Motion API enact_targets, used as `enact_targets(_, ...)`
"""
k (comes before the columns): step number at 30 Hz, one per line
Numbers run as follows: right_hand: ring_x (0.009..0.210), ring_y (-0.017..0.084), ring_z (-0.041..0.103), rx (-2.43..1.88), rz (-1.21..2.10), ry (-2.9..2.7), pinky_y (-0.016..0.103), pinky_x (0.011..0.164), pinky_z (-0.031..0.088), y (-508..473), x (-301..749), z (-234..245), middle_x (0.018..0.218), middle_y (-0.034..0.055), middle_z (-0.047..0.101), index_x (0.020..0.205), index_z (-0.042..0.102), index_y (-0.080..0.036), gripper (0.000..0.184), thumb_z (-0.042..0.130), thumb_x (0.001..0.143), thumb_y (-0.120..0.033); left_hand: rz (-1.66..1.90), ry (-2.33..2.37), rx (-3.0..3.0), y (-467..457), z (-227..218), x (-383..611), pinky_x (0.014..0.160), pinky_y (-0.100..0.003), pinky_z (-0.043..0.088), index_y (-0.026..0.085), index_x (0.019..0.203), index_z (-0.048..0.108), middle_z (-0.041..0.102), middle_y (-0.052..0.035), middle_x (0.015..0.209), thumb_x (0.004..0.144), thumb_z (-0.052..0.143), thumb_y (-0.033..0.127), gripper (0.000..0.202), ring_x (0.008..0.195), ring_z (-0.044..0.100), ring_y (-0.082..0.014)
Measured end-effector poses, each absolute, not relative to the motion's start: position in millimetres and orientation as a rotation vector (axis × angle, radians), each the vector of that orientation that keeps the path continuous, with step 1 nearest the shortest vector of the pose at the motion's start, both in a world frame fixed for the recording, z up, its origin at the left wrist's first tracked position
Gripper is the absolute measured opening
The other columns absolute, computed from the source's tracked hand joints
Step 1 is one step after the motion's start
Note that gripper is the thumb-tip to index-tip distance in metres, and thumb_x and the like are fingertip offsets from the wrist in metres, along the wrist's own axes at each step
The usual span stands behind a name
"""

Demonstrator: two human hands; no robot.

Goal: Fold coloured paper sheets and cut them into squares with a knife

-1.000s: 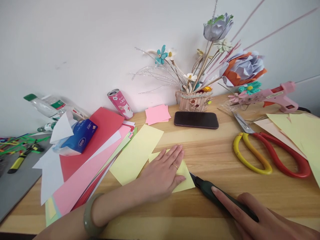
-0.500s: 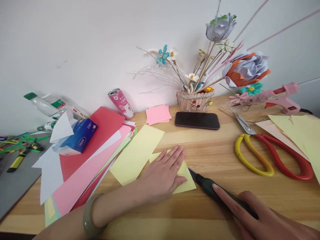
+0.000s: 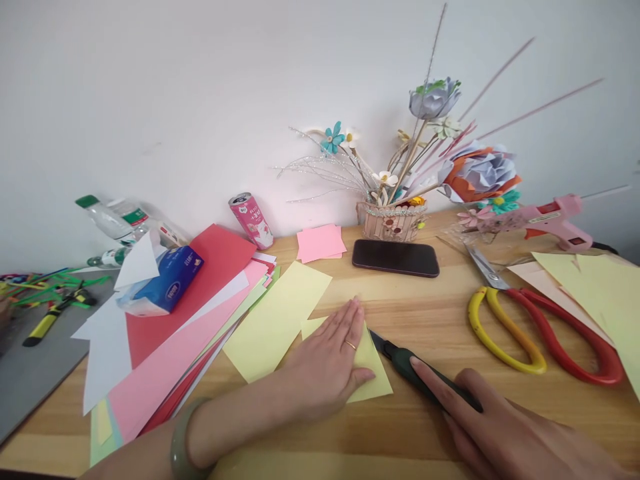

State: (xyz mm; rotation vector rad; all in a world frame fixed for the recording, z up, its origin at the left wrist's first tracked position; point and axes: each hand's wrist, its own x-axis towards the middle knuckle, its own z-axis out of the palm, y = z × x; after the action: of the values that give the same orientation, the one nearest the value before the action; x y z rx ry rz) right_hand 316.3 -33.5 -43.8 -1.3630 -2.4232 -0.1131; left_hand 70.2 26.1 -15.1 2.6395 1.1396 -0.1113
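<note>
My left hand [image 3: 330, 353] lies flat, fingers stretched out, on a small yellow paper sheet [image 3: 377, 383] and covers much of it. My right hand [image 3: 480, 413] grips a dark green utility knife [image 3: 417, 370], index finger laid along its top. The blade tip sits at the sheet's right edge, close to my left fingers; whether it touches the paper I cannot tell. A larger yellow sheet [image 3: 280, 320] rests just to the left. Farther right on the wooden table are scissors [image 3: 500, 290] with one yellow and one red handle.
A black phone [image 3: 395, 258], pink paper squares [image 3: 321, 243] and a flower basket [image 3: 393, 222] stand toward the wall. Left are stacked coloured papers [image 3: 175, 347], a tissue pack [image 3: 170, 280] and a pink can [image 3: 253, 220]. A pink glue gun [image 3: 555, 223] lies right, near yellow papers [image 3: 595, 287].
My right hand and the knife have shifted slightly left, the blade moving up along the sheet's right edge. My left hand stays on the paper, its fingers closer together. The camera view has tilted upward.
</note>
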Motion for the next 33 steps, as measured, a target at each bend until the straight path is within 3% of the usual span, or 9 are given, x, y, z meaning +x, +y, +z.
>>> enact_targets(4,0.039,0.009,0.054,-1.335,-0.335,-2.578,0.019,0.035,0.045,-33,311,-37,0.071,-0.0002,0.051,0.140,0.031,-0.021,0.057,0.035,0.083,-0.019,-0.121,1.141,2.597,26,-15,70,0.112,-0.042,0.014,0.003,0.142,-0.008,-0.011,-0.0183,0.148,0.094,0.029,0.040,0.070,0.136,-0.010,-0.0229)
enact_targets(7,0.040,0.009,0.053,-1.320,-0.389,-2.565,0.019,0.032,0.042,-27,306,-31,0.070,-0.0003,0.049,0.137,0.033,-0.016,0.056,0.034,0.082,-0.014,-0.108,1.141,2.575,26,-15,70,0.112,-0.042,0.013,0.005,0.142,-0.010,-0.013,-0.0170,0.148,0.094,0.029,0.039,0.070,0.136,-0.011,-0.0227)
enact_targets(16,0.040,0.013,0.051,-1.352,-0.720,-2.527,0.027,0.034,0.044,-10,305,-14,0.073,0.0021,0.050,0.134,0.035,-0.013,0.061,0.032,0.074,0.000,0.252,1.083,2.427,25,-15,61,0.111,-0.046,0.018,0.016,0.141,-0.021,-0.009,-0.0126,0.151,0.092,0.039,0.038,0.080,0.139,-0.001,-0.0249)
enact_targets(18,0.043,0.014,0.054,-1.349,-0.704,-2.498,0.027,0.036,0.047,-13,310,-14,0.078,0.0046,0.055,0.136,0.033,-0.016,0.062,0.028,0.076,0.000,0.521,1.063,2.353,26,-13,55,0.111,-0.045,0.021,0.017,0.144,-0.009,0.003,-0.0128,0.151,0.093,0.038,0.036,0.072,0.139,0.009,-0.0238)
enact_targets(20,0.051,0.016,0.059,-1.333,-0.689,-2.476,0.030,0.043,0.051,-16,315,-13,0.084,0.0074,0.058,0.135,0.034,-0.017,0.059,0.026,0.079,-0.002,0.770,1.065,2.340,25,-9,50,0.109,-0.045,0.025,0.018,0.141,0.020,0.024,-0.0124,0.147,0.094,0.036,0.032,0.052,0.136,0.021,-0.0225)
enact_targets(23,0.069,0.022,0.064,-1.324,-0.667,-2.480,0.035,0.050,0.055,-16,318,-13,0.090,0.0108,0.061,0.132,0.039,-0.016,0.056,0.027,0.079,-0.003,0.805,1.059,2.546,13,-5,44,0.104,-0.046,0.035,0.015,0.118,0.053,0.052,-0.0121,0.129,0.091,0.043,0.037,0.036,0.129,0.036,-0.0252)
enact_targets(26,0.084,0.028,0.063,-1.290,-0.654,-2.499,0.039,0.056,0.056,-13,316,-12,0.096,0.0142,0.062,0.125,0.048,-0.012,0.050,0.029,0.079,-0.004,0.643,0.994,2.931,-4,-12,41,0.093,-0.042,0.047,0.007,0.111,0.058,0.059,-0.0169,0.119,0.087,0.049,0.042,0.043,0.117,0.051,-0.0288)
enact_targets(30,0.099,0.032,0.058,-1.193,-0.595,-2.510,0.047,0.070,0.054,-9,313,-9,0.108,0.0182,0.059,0.120,0.052,-0.011,0.042,0.035,0.082,-0.012,0.616,0.821,3.407,-15,-24,38,0.069,-0.033,0.058,0.002,0.100,0.061,0.067,-0.0175,0.103,0.085,0.042,0.005,0.025,0.096,0.065,-0.0254)
enact_targets(33,0.098,0.028,0.058,-1.156,-0.399,-2.517,0.043,0.074,0.053,-8,306,-3,0.110,0.0164,0.057,0.122,0.050,-0.013,0.039,0.039,0.084,-0.014,0.702,0.749,3.438,-15,-20,37,0.067,-0.029,0.059,0.006,0.088,0.064,0.071,-0.0125,0.092,0.085,0.042,0.005,0.023,0.087,0.068,-0.0218)
